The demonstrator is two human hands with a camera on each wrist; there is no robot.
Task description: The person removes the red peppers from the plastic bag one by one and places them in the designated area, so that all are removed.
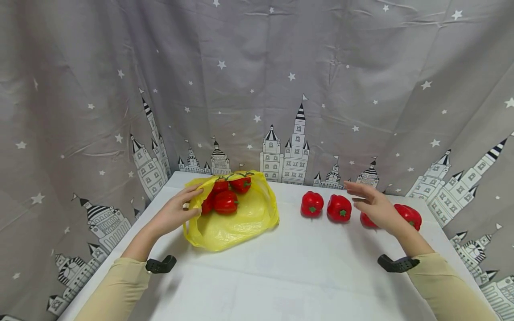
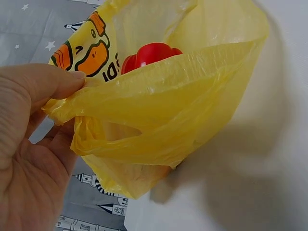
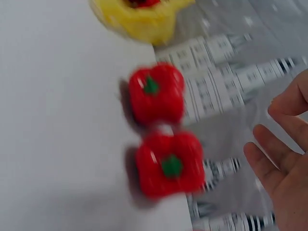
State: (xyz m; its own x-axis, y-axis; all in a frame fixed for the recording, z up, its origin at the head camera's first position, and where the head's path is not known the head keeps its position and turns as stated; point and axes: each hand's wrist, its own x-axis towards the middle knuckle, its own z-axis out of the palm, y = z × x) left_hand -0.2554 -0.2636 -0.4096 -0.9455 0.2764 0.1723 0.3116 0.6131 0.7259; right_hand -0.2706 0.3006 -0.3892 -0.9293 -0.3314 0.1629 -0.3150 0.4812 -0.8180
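My left hand [image 1: 178, 211] pinches the rim of a yellow plastic bag [image 2: 159, 103] between thumb and fingers, and the bag's mouth gapes open. Several red bell peppers [image 1: 225, 202] lie inside, towards the bag's left; one bell pepper [image 2: 153, 53] peeks above the rim in the left wrist view. My right hand [image 1: 373, 207] hovers with extended fingers over the right side of the table and holds nothing. Left of it are two bell peppers [image 1: 312, 204] with green stems. Beneath and behind it, another bell pepper [image 1: 367, 220] is partly hidden, with more red pepper [image 1: 409, 216] farther right.
A white table [image 1: 281, 276] carries everything. Right behind its back edge hangs a grey curtain [image 1: 241, 89] printed with stars and castles, which also runs along both sides. A dark wrist device [image 1: 397, 264] sits on each forearm.
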